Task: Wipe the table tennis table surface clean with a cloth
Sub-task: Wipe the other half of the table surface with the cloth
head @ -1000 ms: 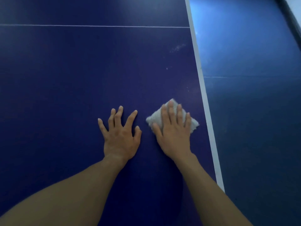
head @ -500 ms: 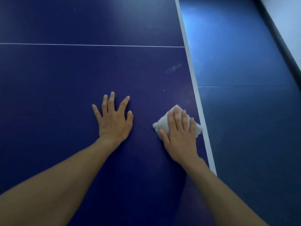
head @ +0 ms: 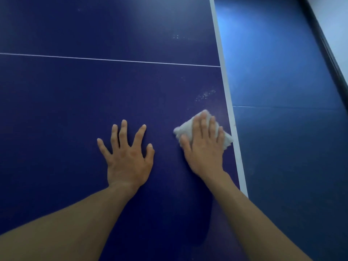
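Cloth sits pressed beneath right hand's straight fingers; left hand lies splayed flat.

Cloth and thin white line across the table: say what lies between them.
Head view: whitish specks on the table surface, otherwise bare, between cloth and line.

Dim, bluish light. Soft sheen on the far part of the dark blue desk; brighter glare on the blue floor. The right hand is slightly blurred, with a faint shadow under its forearm.
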